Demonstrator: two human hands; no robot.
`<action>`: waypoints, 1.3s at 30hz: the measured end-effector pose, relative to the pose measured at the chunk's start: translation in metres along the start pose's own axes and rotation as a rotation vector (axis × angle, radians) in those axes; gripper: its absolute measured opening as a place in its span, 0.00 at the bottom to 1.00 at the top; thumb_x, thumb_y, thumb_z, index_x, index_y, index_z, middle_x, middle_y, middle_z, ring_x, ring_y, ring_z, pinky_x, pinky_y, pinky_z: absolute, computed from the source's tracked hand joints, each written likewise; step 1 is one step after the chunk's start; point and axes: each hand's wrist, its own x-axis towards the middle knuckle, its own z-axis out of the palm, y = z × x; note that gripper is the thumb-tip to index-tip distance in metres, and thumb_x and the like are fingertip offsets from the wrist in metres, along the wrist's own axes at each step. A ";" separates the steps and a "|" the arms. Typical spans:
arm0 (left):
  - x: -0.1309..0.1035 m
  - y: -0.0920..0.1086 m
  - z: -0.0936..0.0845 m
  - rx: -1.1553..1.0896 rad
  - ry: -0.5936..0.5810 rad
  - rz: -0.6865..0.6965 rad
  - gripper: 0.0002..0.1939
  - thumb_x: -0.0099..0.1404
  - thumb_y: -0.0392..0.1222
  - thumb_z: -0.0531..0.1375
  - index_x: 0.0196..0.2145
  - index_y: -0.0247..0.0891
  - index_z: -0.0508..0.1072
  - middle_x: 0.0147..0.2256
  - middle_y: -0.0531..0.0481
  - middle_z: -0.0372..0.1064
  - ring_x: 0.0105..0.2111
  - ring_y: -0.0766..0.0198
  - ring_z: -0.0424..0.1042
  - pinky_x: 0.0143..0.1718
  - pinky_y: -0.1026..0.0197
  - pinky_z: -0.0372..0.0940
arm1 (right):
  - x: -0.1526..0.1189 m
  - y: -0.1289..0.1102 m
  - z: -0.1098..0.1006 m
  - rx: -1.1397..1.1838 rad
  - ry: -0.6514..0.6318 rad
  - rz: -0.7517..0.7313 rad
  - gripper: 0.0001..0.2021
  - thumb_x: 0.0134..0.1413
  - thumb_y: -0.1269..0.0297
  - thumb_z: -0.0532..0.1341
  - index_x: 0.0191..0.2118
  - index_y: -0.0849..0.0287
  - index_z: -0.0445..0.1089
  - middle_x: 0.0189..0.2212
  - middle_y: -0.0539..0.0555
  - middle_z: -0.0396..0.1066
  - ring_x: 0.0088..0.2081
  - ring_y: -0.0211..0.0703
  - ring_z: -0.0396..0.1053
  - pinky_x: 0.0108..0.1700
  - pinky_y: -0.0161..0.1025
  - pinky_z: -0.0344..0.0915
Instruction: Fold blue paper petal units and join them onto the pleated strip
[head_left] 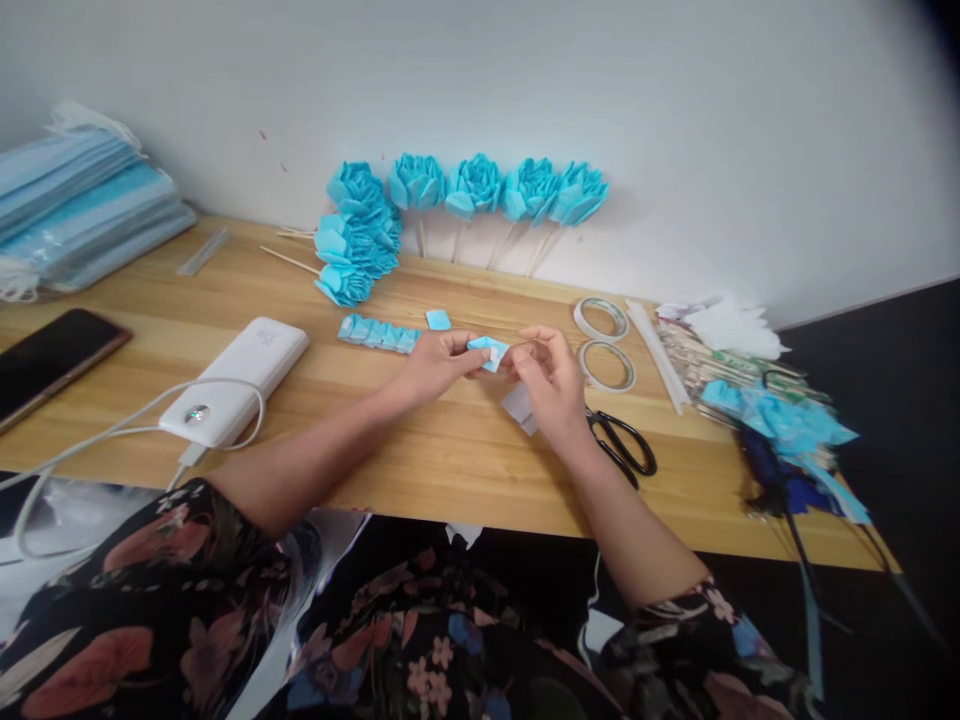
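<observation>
Between my two hands is a small folded blue paper piece [488, 352] with a white patch on it. My left hand [444, 366] pinches it by its left side. The fingers of my right hand [546, 378] are pressed together at its right edge; whether they grip it is hard to make out. Behind my left hand lies a row of folded blue pieces [379, 333], with a flat blue square [438, 319] just beyond. A greyish paper piece [520, 408] is partly under my right hand, and black-handled scissors [624, 443] lie to its right, their blades hidden.
Blue paper flowers on sticks [475, 187] stand against the wall. Two tape rolls [607, 366] and white sticks [657, 355] lie right, near a pile of sticks and blue scraps [787, 415]. Left are a power bank [236, 385] with cable, a phone [60, 360] and stacked blue packs [90, 205].
</observation>
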 end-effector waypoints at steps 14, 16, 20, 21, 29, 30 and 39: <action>-0.001 0.001 0.001 0.107 -0.042 0.035 0.08 0.59 0.43 0.63 0.28 0.35 0.74 0.26 0.52 0.71 0.27 0.68 0.67 0.31 0.64 0.61 | 0.004 -0.004 -0.001 0.211 -0.151 0.300 0.13 0.49 0.52 0.67 0.31 0.56 0.68 0.24 0.46 0.69 0.26 0.35 0.66 0.31 0.37 0.68; -0.002 0.000 0.001 0.136 -0.031 0.041 0.08 0.59 0.43 0.63 0.28 0.35 0.74 0.25 0.53 0.70 0.27 0.68 0.67 0.31 0.64 0.61 | 0.004 -0.002 -0.002 0.190 -0.152 0.303 0.13 0.49 0.52 0.66 0.30 0.56 0.68 0.23 0.47 0.69 0.25 0.36 0.66 0.31 0.37 0.68; -0.002 -0.001 0.001 0.171 -0.017 0.039 0.09 0.60 0.42 0.63 0.26 0.35 0.73 0.24 0.53 0.69 0.26 0.69 0.66 0.30 0.65 0.60 | 0.004 0.003 -0.002 0.159 -0.151 0.271 0.12 0.51 0.53 0.66 0.30 0.56 0.69 0.23 0.47 0.70 0.25 0.36 0.67 0.31 0.37 0.66; -0.002 -0.002 0.000 0.168 -0.019 0.033 0.09 0.59 0.42 0.63 0.25 0.34 0.72 0.24 0.53 0.69 0.26 0.69 0.66 0.30 0.65 0.60 | 0.004 0.004 -0.002 0.152 -0.153 0.264 0.12 0.52 0.54 0.66 0.30 0.56 0.69 0.23 0.47 0.70 0.25 0.36 0.67 0.31 0.36 0.66; 0.000 -0.001 -0.001 0.079 -0.059 -0.033 0.09 0.58 0.43 0.65 0.26 0.34 0.74 0.24 0.52 0.72 0.26 0.68 0.69 0.31 0.64 0.63 | 0.002 0.002 0.001 0.103 -0.124 0.223 0.09 0.52 0.58 0.64 0.29 0.56 0.65 0.22 0.46 0.69 0.25 0.36 0.67 0.30 0.36 0.63; 0.001 -0.001 -0.002 0.075 -0.065 -0.032 0.09 0.58 0.43 0.65 0.27 0.34 0.74 0.24 0.52 0.72 0.26 0.68 0.69 0.32 0.64 0.63 | 0.002 0.001 0.002 0.077 -0.114 0.208 0.09 0.52 0.58 0.64 0.29 0.56 0.65 0.22 0.46 0.68 0.24 0.35 0.66 0.30 0.36 0.62; 0.003 -0.001 -0.005 0.091 -0.108 -0.020 0.09 0.58 0.43 0.65 0.27 0.34 0.75 0.24 0.52 0.71 0.26 0.68 0.68 0.32 0.64 0.63 | -0.001 0.004 0.007 -0.019 -0.056 0.107 0.07 0.52 0.61 0.62 0.29 0.56 0.64 0.23 0.46 0.65 0.24 0.34 0.60 0.28 0.35 0.57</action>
